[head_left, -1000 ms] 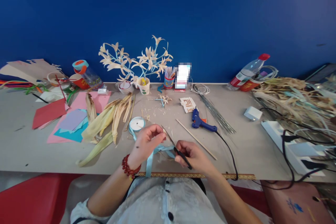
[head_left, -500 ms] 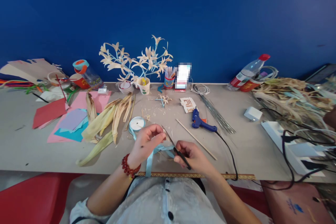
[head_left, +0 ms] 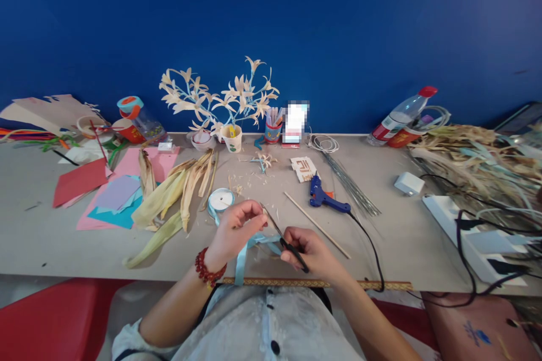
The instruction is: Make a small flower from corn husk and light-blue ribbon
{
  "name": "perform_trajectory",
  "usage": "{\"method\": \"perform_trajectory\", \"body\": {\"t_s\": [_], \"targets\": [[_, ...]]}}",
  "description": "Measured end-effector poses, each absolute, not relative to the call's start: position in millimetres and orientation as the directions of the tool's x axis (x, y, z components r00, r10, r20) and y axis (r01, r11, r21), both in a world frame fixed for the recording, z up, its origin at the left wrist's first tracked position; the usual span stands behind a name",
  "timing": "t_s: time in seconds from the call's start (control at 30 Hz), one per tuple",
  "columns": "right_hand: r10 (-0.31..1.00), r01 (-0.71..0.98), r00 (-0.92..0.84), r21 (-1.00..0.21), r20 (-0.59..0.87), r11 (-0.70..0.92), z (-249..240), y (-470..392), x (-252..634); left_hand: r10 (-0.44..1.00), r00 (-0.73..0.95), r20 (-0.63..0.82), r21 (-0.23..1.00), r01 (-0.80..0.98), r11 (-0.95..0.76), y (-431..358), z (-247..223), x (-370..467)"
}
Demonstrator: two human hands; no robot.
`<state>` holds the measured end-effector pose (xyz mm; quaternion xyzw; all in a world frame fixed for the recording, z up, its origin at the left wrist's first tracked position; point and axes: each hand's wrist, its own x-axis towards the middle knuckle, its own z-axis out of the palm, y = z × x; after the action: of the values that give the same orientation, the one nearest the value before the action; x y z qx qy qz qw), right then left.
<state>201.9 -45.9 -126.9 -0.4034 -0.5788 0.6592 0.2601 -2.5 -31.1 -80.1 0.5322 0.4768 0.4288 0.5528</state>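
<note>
The right hand (head_left: 313,252) grips black-handled scissors (head_left: 295,254) at lower centre, beside the left hand (head_left: 236,232), its fingertips pinched on something too small to tell; assembled flowers (head_left: 242,88) stand upper centre-left, but loose husks (head_left: 162,201) centre-left suggest work remains.

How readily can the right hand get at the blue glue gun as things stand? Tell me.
Probably yes, but the right hand likely must first put down the scissors; the glue gun lies close by, with only a thin stick between them.
</note>
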Motion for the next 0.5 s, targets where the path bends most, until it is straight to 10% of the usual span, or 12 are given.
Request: {"method": "perform_trajectory", "body": {"t_s": [0.5], "targets": [[0.804, 0.121, -0.556, -0.978, -0.21, -0.172, -125.4, -45.2, 205.0, 0.959, 0.262, -0.103, 0.995, 0.027, 0.099, -27.6, -77.1, -4.8]]}}
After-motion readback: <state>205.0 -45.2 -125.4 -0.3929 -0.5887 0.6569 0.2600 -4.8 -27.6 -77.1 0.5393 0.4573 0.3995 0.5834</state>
